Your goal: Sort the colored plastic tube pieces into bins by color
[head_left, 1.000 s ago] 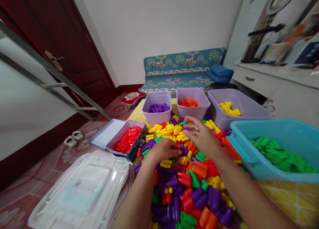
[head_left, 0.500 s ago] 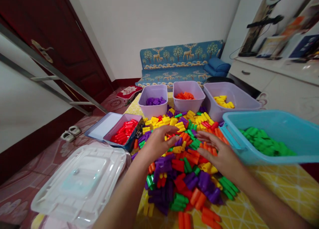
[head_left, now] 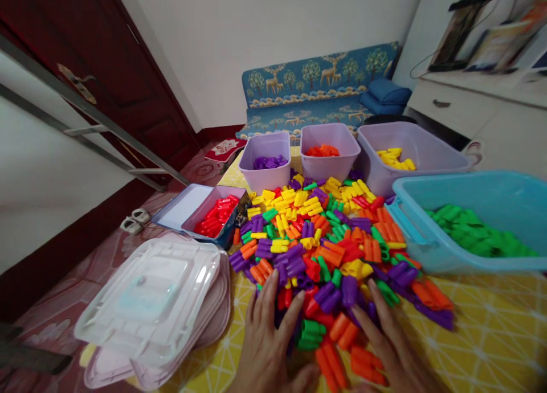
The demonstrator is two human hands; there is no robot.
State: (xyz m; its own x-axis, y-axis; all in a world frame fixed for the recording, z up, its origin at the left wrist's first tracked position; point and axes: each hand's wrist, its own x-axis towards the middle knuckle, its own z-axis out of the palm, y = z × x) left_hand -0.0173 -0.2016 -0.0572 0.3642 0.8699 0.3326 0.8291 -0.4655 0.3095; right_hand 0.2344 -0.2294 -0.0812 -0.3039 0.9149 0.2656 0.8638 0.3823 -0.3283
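Observation:
A wide pile of plastic pieces (head_left: 299,256) in red, orange, yellow, green and purple spreads over the yellow patterned table (head_left: 482,330). At the pile's near left edge is my left hand (head_left: 271,347), fingers spread, close to purple and red pieces. My right hand (head_left: 387,342) is at the near right, its fingers apart beside purple and orange pieces. Neither hand holds anything. Behind the pile stand lilac bins with purple pieces (head_left: 270,162), orange pieces (head_left: 322,151) and yellow pieces (head_left: 395,158). Green pieces (head_left: 478,230) lie in a blue bin (head_left: 470,263), red ones (head_left: 217,215) in a tin (head_left: 226,228).
Stacked plastic lids (head_left: 149,302) lie left of the pile. A blue patterned sofa (head_left: 316,97) stands beyond the table. At the left are a metal ladder (head_left: 123,148) and a dark red door (head_left: 128,68); a white cabinet (head_left: 457,108) is at the right.
Both hands have moved from the middle of the pile to its near edge. Purple and orange pieces now lie further right, below the blue bin. The view has shifted slightly.

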